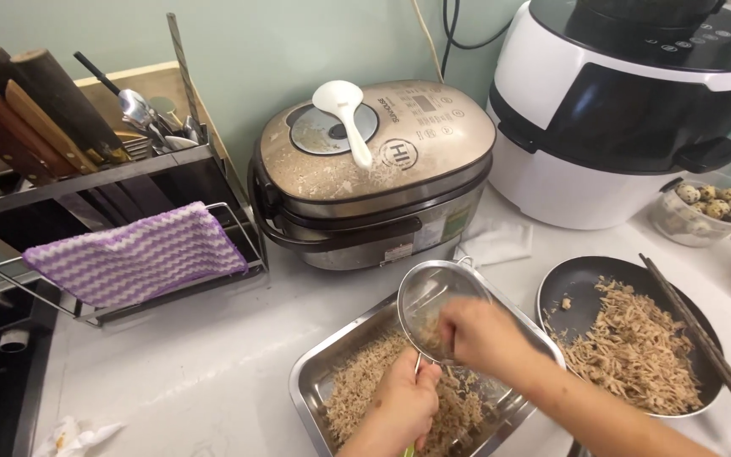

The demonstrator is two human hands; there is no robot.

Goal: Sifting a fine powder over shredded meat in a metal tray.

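A round wire-mesh strainer point(427, 298) is tilted over a rectangular steel tray point(308, 373) that holds shredded brown food. My left hand point(399, 404) grips the strainer's handle from below. My right hand point(478, 333) reaches into the strainer's bowl, fingers bent against the mesh. To the right lies a dark pan point(584, 279) with a heap of the same shredded food, and a pair of dark chopsticks point(704, 344) rests across its rim.
A rice cooker point(382, 178) with a white spoon on its lid stands behind the tray. A large white-and-black appliance point(628, 101) is at back right, beside a bowl of speckled eggs point(704, 207). A knife rack with a purple cloth point(133, 258) stands at left.
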